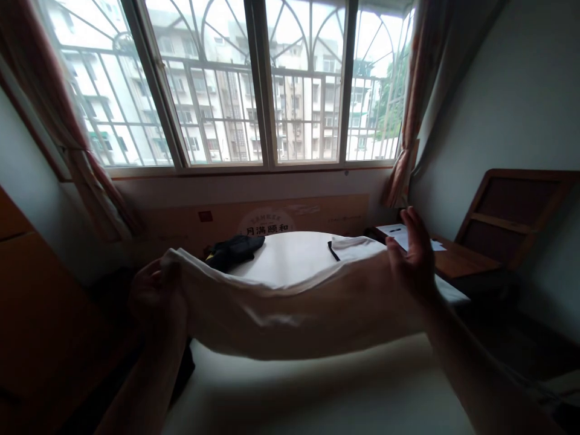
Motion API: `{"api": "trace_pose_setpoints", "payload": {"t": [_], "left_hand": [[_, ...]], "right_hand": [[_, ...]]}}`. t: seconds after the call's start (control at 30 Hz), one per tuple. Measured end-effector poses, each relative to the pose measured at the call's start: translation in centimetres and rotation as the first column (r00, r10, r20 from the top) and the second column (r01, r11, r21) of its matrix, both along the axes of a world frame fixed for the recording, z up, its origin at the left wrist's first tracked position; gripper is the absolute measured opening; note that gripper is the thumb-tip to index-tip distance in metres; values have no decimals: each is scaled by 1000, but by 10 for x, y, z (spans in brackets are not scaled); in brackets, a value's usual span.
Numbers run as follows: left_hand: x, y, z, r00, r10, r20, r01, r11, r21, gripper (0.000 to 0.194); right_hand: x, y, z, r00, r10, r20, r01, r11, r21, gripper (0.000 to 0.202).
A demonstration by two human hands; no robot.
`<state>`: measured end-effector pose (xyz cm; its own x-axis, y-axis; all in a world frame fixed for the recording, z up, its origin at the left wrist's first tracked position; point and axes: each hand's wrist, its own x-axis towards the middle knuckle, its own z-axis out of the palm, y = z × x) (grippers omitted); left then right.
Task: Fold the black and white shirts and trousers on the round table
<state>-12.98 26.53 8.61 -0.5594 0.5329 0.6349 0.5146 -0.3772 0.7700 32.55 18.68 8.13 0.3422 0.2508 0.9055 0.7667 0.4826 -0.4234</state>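
A pale cloth [290, 320] hangs stretched between my two hands above a white table [294, 260], sagging in the middle. My left hand [158, 287] is closed on its upper left corner. At the cloth's right end is my right hand [412, 257], raised with its fingers spread and pointing up. The cloth's right edge lies against or behind that palm; the exact contact is hard to see in the dim light.
Dark clothing [235, 251] lies at the table's far left, and a folded white cloth with a dark edge [356, 248] at its far right. Papers [408, 235] rest on a wooden surface [462, 257] at right. A window and curtains stand behind.
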Motion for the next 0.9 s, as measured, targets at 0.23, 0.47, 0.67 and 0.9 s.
{"api": "trace_pose_setpoints", "payload": {"t": [0.23,0.47,0.67,0.9], "left_hand": [[45,-7,-29,661,-334,-672,292,939,-181,28],[82,-24,-67,346,-736,-581,280,673,-685,32],[86,-23,-64,394,-691,-606,203,709,-676,19],[81,-33,-46,710,-443,-547,312,895,-319,16]], "right_hand": [[18,18,-47,911,286,297,68,607,-792,54],[27,22,-57,926,137,351,302,286,-909,47],[31,21,-47,945,-56,322,317,390,-864,19],[24,19,-37,962,-211,172,259,904,-339,22]]}}
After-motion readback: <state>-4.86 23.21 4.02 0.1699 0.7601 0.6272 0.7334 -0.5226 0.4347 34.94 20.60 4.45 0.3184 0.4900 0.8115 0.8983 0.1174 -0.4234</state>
